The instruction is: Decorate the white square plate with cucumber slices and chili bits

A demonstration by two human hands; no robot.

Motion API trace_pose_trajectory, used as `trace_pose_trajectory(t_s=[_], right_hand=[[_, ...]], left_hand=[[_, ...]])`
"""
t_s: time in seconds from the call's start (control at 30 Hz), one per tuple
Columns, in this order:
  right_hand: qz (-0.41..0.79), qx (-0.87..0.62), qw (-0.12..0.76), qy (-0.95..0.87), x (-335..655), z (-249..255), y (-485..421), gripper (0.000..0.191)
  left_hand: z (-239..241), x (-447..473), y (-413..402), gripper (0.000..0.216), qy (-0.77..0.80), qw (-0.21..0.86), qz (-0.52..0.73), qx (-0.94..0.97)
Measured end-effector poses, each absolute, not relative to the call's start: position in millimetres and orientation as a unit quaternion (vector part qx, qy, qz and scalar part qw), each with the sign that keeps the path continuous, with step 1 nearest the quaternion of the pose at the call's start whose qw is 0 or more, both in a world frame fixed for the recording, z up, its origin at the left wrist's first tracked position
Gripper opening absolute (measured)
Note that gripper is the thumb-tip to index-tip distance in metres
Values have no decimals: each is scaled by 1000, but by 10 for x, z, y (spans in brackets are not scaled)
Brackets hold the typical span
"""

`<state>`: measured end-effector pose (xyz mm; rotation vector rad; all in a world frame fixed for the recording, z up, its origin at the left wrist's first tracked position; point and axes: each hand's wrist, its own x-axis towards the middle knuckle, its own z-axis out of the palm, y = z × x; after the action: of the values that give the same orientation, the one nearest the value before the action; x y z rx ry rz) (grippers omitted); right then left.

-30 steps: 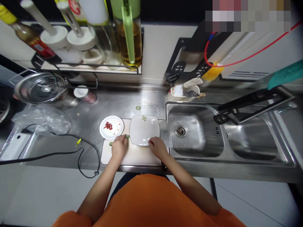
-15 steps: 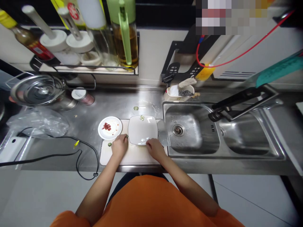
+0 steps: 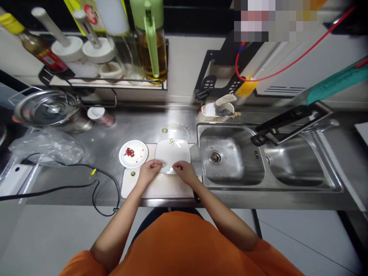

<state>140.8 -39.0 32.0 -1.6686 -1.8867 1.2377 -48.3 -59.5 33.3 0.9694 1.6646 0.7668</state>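
Observation:
A white square plate (image 3: 173, 153) lies on a white cutting board (image 3: 163, 188), with a few thin green cucumber slices (image 3: 171, 142) fanned out at its far edge. Over the plate's near left corner, my left hand (image 3: 149, 171) pinches a small cucumber slice (image 3: 163, 165) at its fingertips. My right hand (image 3: 186, 173) is over the near right part, its fingers pinched together; whatever is between them is too small to make out. A cleaver (image 3: 197, 160) lies along the board's right side, partly hidden by the plate and my right hand. A cucumber end piece (image 3: 132, 173) rests on the board's left.
Left of the square plate stands a round white plate (image 3: 140, 159) with chopped red bits. Another green piece (image 3: 164, 130) is on the steel counter behind. A double sink (image 3: 232, 153) is at right. At left are a cable (image 3: 109, 178), a plastic bag (image 3: 48, 147) and a lidded pot (image 3: 48, 111).
Both hands have moved inward over the square plate. The left hand has lifted the cucumber slice from beside the plate. The right hand has come off the plate's near rim.

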Motion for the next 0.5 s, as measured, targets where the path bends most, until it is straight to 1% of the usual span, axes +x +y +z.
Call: trace_pose_trajectory(t_s=[0.07, 0.17, 0.4, 0.5], right_hand=[[477, -592, 203, -617, 1400, 365, -323, 15], [521, -588, 231, -575, 1422, 393, -256, 18], [522, -605, 220, -560, 1502, 347, -241, 15], [510, -596, 215, -583, 1528, 390, -231, 15]], left_hand=[[339, -356, -544, 26, 661, 563, 334, 367], [351, -207, -485, 24, 638, 604, 347, 328], [381, -78, -409, 24, 634, 628, 330, 309], [370, -47, -401, 26, 626, 658, 328, 259]])
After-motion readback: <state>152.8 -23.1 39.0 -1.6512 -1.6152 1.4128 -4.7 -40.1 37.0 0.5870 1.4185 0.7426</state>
